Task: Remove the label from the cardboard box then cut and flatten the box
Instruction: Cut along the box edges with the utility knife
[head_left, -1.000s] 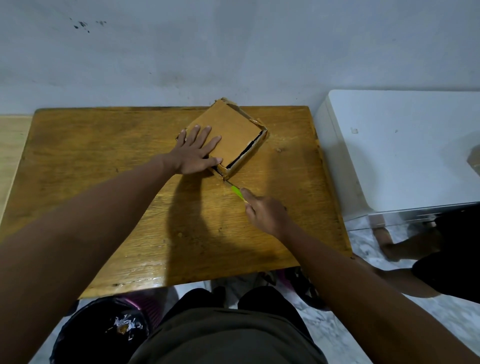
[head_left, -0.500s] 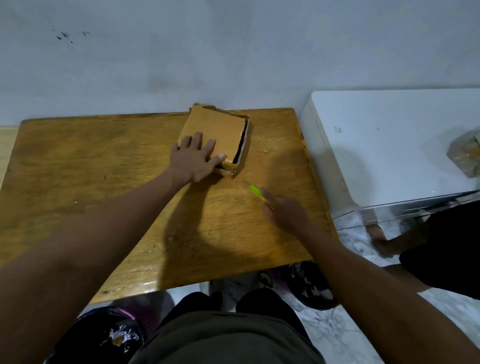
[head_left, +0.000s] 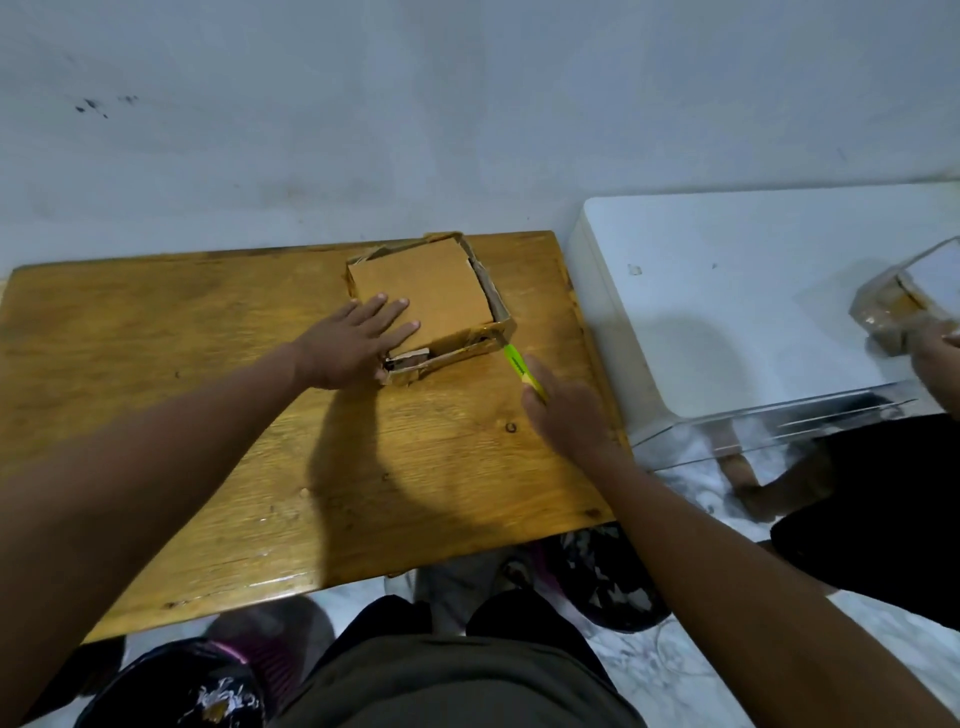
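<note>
A shallow brown cardboard box (head_left: 441, 291) lies on the wooden table (head_left: 208, 364) near its far edge. My left hand (head_left: 353, 343) presses flat on the box's near left part, fingers straight. My right hand (head_left: 563, 410) grips a green-handled cutter (head_left: 519, 364), whose tip touches the box's near right corner. The blade itself is too small to make out.
A white cabinet (head_left: 753, 291) stands right of the table. Another person's hand (head_left: 935, 364) holds a taped cardboard packet (head_left: 893, 306) on it. Dark bags (head_left: 602, 577) sit on the floor under the table's near edge. The wall runs close behind the table.
The box has been turned on the table. My right hand has moved the cutter from beside the box to its near right corner. Another person's hand with a packet has come into view.
</note>
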